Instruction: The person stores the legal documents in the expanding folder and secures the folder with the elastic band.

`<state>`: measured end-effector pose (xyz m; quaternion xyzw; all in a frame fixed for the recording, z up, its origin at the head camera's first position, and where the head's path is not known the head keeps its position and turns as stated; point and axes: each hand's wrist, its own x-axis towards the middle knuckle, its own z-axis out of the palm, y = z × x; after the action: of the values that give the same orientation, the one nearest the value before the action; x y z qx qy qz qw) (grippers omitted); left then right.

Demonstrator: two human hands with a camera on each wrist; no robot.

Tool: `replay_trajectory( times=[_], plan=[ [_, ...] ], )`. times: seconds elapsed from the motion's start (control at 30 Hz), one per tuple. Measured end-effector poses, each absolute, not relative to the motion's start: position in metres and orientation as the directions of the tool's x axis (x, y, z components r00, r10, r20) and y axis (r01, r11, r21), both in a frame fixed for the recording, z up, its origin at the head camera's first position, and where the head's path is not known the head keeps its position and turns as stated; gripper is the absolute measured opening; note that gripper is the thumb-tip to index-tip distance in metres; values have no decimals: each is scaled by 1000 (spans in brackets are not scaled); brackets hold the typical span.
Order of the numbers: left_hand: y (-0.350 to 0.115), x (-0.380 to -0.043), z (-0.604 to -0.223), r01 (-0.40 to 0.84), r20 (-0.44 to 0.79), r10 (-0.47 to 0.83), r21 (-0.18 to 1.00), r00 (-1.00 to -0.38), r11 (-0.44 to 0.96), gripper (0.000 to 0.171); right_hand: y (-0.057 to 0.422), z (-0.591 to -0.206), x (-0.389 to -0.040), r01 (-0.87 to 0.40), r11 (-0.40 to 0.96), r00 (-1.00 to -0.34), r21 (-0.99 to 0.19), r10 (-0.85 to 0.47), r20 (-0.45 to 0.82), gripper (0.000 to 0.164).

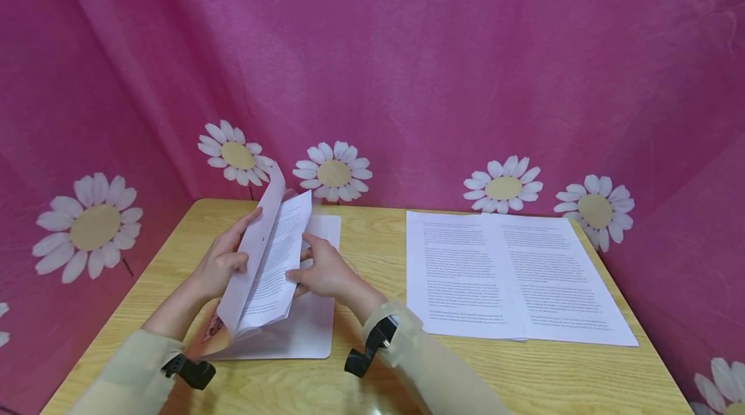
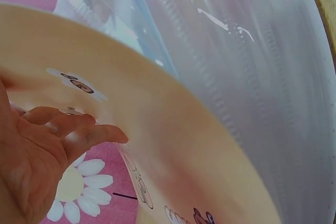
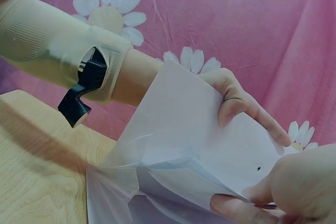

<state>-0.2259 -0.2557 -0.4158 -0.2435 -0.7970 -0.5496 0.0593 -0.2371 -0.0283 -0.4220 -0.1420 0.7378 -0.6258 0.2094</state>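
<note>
A folder with a peach cover (image 2: 157, 108) printed with cartoon figures stands partly open at the left of the table. My left hand (image 1: 218, 266) holds that raised cover, its thumb on the white inner side (image 3: 178, 103) and fingers behind. Clear plastic sleeves (image 2: 236, 77) fan out inside the folder. Between thumb and fingers, my right hand (image 1: 328, 269) pinches the right edge of some printed sheets (image 1: 279, 253), which stand tilted beside the cover. The folder's pale back part (image 1: 317, 331) lies flat beneath. Whether the sheets sit inside a sleeve I cannot tell.
Two stacks of printed paper, a left stack (image 1: 460, 279) and a right stack (image 1: 559, 286), lie side by side at the table's right. Behind the wooden table (image 1: 279, 383) hangs a pink flowered cloth (image 1: 407, 79). Each wrist carries a black camera mount (image 1: 372, 344).
</note>
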Motion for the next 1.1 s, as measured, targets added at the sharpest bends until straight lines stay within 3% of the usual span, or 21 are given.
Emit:
replay_trajectory(
  times=[0.27, 0.7, 1.1],
  plan=[
    [-258, -226, -418, 442, 358, 328, 866, -874, 235, 101, -19, -417, -232, 43, 170, -866, -985, -486, -121, 85],
    [-265, -221, -421, 457, 386, 319, 869, -865, 188, 99, 35, -411, -220, 84, 47, -844, -995, -528, -96, 61],
    [-264, -221, -420, 452, 376, 342, 874, -861, 176, 99, 122, -426, -222, -70, 176, -886, -982, -464, -20, 51]
  ],
)
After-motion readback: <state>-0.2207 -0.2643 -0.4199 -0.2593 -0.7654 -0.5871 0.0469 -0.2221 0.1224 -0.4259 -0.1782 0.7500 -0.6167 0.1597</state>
